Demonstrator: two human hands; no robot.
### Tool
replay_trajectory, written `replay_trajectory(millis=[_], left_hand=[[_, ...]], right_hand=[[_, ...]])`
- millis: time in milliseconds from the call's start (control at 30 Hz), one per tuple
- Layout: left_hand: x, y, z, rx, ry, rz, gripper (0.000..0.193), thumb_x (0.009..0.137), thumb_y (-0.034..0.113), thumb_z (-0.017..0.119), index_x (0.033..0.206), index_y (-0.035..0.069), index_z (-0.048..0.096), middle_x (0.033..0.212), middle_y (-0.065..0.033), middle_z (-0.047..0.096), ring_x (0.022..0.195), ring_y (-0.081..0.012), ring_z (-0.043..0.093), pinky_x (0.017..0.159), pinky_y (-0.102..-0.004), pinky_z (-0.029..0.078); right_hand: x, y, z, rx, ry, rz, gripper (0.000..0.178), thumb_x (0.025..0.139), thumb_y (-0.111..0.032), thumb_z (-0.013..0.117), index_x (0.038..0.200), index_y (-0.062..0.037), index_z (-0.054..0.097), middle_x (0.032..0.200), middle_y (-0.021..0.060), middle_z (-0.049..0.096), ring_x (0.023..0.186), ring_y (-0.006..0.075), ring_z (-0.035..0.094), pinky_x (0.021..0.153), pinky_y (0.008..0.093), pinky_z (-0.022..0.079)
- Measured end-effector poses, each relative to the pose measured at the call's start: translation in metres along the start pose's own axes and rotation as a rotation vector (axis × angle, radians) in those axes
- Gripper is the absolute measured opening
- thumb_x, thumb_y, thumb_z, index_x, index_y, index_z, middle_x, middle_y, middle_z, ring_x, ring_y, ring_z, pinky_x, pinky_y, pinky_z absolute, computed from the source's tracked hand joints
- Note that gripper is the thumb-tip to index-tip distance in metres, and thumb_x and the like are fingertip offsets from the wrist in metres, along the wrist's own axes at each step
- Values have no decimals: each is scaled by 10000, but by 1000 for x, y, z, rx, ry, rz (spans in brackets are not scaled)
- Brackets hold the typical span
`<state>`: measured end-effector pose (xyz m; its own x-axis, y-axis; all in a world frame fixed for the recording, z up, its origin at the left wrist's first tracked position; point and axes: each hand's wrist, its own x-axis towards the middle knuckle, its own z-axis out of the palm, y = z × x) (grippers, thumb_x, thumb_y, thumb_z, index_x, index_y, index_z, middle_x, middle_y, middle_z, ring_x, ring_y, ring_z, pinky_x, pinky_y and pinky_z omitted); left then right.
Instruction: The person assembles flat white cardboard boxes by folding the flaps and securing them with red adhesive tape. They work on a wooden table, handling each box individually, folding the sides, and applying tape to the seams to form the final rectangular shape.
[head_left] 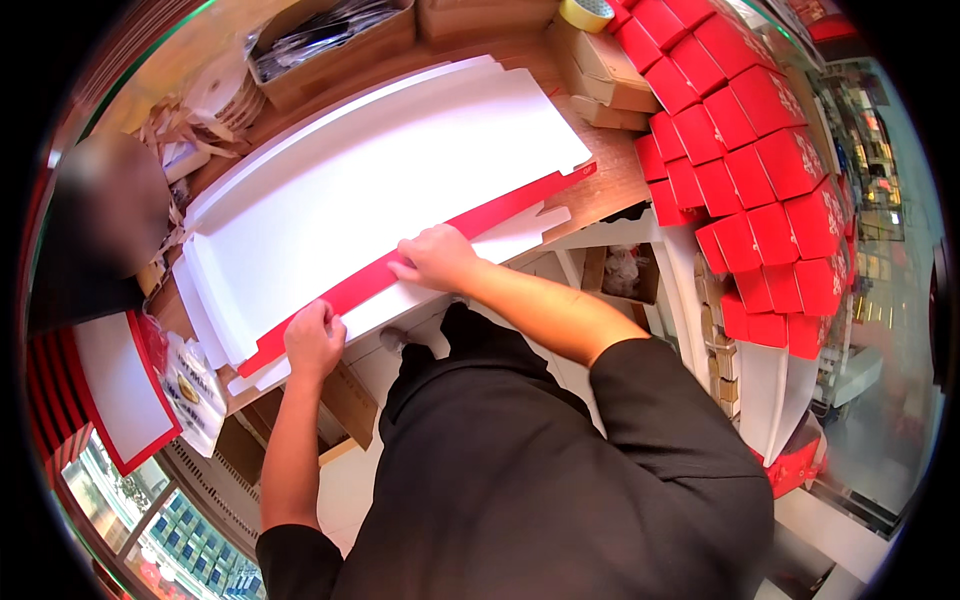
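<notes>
Just beyond both hands a flat white box blank point(400, 170) lies on the table point(610, 185), its long axis running from low on the person's left to high on the right, and its red flap point(480, 222) follows that same line along the near edge. The left hand point(313, 340) is curled on the flap's lower end and the right hand point(437, 258) presses with bent fingers near its middle, so the right is nearer the blank's centre. Counted: one blank, one flap, two hands; right of the right hand, many red boxes point(750, 150), too many to count.
</notes>
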<state>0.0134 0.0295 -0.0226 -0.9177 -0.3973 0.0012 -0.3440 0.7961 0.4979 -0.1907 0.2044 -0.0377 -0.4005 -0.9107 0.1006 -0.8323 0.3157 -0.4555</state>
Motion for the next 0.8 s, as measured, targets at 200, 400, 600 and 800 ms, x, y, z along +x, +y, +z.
replay_trajectory(millis=[200, 400, 600, 800], left_hand=[[-3, -15, 18, 135, 124, -14, 290, 876, 205, 589, 663, 53, 464, 613, -135, 497, 581, -327, 523, 535, -429, 417], [-10, -34, 6, 185, 207, -77, 279, 885, 207, 573, 665, 62, 482, 610, -131, 510, 576, -335, 530, 536, -444, 418], [-32, -82, 1, 223, 355, -136, 227, 826, 205, 593, 663, 77, 499, 627, -126, 540, 567, -329, 548, 508, -444, 424], [-56, -70, -24, 178, 334, 110, 190, 769, 76, 660, 918, 32, 550, 946, -108, 560, 913, -283, 552, 742, -393, 466]], right_hand=[[-44, 127, -40, -307, 242, 231, 253, 845, -322, 603, 680, -130, 609, 574, 87, 609, 514, 295, 604, 460, 431, 476], [-46, 132, -51, -351, 193, 358, 216, 855, -319, 587, 749, -137, 633, 616, 95, 629, 578, 288, 637, 520, 425, 506], [-51, 135, -61, -454, 108, 420, 291, 919, -340, 462, 845, -109, 623, 712, 162, 653, 681, 386, 641, 621, 510, 495], [-36, 87, -42, -201, 293, 291, 251, 867, -227, 623, 720, -45, 532, 810, 137, 595, 800, 339, 565, 671, 463, 445]])
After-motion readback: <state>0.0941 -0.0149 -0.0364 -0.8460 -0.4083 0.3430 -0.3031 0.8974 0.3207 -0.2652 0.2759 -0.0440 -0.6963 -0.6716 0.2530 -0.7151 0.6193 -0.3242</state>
